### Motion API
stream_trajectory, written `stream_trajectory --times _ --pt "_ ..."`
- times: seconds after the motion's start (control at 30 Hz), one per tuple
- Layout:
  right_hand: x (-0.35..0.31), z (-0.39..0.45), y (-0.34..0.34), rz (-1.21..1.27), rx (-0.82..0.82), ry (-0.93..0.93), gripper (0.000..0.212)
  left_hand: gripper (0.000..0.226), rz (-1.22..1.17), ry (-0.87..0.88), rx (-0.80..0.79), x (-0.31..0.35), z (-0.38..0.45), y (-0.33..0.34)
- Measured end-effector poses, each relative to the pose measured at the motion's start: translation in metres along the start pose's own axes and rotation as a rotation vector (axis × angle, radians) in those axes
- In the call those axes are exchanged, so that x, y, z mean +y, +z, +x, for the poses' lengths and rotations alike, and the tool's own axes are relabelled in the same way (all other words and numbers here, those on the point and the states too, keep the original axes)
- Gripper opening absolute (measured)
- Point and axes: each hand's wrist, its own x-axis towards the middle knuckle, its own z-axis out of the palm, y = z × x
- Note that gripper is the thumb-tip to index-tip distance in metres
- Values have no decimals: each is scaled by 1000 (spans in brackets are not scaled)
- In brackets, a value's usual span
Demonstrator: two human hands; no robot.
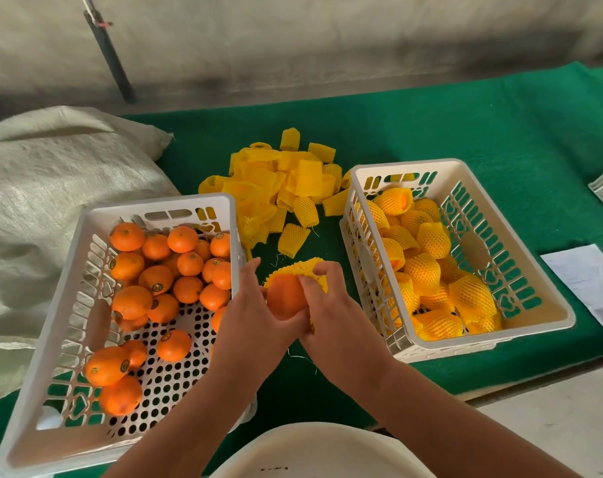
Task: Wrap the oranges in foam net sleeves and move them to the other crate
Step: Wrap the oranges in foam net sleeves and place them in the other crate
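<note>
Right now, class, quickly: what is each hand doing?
Left hand: closed round the bare orange, holding it.
Right hand: fingers pinching the yellow foam net sleeve, pulling it over that orange.

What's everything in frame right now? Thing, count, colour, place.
left crate: one, white, on the cloth at left.
bare oranges: roughly two dozen, orange, in the left crate.
right crate: one, white, on the cloth at right.
wrapped oranges: many, in yellow netting, in the right crate.
foam net sleeves: a loose pile, yellow, between the crates at the back.
held orange: one, orange, partly in a sleeve, between the crates.
held sleeve: one, yellow, over the far side of the held orange.
green cloth: one, covers the table.
sack: one, off-white, far left.
paper: one, white, right edge.
left hand: grips the held orange.
right hand: pinches the held sleeve.
</note>
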Motion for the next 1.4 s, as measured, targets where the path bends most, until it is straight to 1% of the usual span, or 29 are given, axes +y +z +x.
stream_trajectory --times 0.1,0.23,0.33,0.47,0.57,0.6,0.63,0.67,0.73,0.77,0.8,1.0,1.17,1.3,1.4 --pt "-4 -2 2 -23 14 -23 64 109 60 -2 -16 0 3 -3" --pt "-6 -3 3 -36 24 -47 63 77 77 23 -32 -3 6 -6" --pt "-4 -4 1 -14 17 -57 62 75 47 25 -12 -4 5 -8" --pt "2 -7 -5 139 -36 -82 62 75 -17 52 10 -7 2 -10" --pt "5 -13 -10 267 16 -86 61 74 -62 65 28 -9 1 -14" --pt "6 -15 -10 303 54 -66 65 75 -68 64 26 -9 1 -16" --pt "7 -17 -10 334 83 -31 76 78 -80 57 15 -9 2 -18" --pt "8 -16 -11 361 94 15 91 81 -101 46 0 -9 3 -20" --pt "8 -13 -11 408 56 98 122 83 -150 21 -38 -9 4 -23" --pt "8 -10 -12 425 20 118 132 83 -172 11 -57 -9 4 -23" --pt "6 -8 -13 439 -11 124 136 81 -191 3 -76 -9 4 -23" --pt "0 6 -13 509 -69 197 143 69 -277 -60 -111 -14 4 -22" --pt "-2 9 -12 531 -66 162 141 73 -400 -148 -167 -16 1 -25" --pt "-3 11 -14 562 -35 123 136 66 -539 -241 -201 -13 1 -23" --pt "-4 12 -15 586 -40 117 137 75 -604 -275 -237 -15 0 -23"
